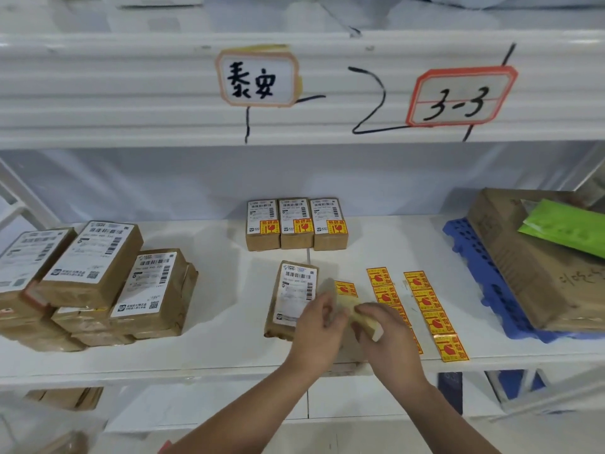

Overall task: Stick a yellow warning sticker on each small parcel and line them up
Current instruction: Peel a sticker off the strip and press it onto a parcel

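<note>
A small brown parcel [291, 296] with a white label lies on the white shelf [229, 322] in front of me. My left hand [319, 326] and my right hand [384, 332] meet just right of it, both pinching a strip of sticker backing [347, 301]; a yellow warning sticker [345, 287] shows on the strip's far end. Two more strips of yellow stickers [432, 314] lie on the shelf to the right. Three parcels [296, 224] bearing yellow stickers stand side by side in a row further back.
A pile of several unstickered brown parcels [98, 276] fills the shelf's left. At the right, a large cardboard box [530, 267] with a green bag [569, 227] on it rests on a blue plastic tray [484, 283]. The upper shelf beam [163, 93] carries handwritten tags.
</note>
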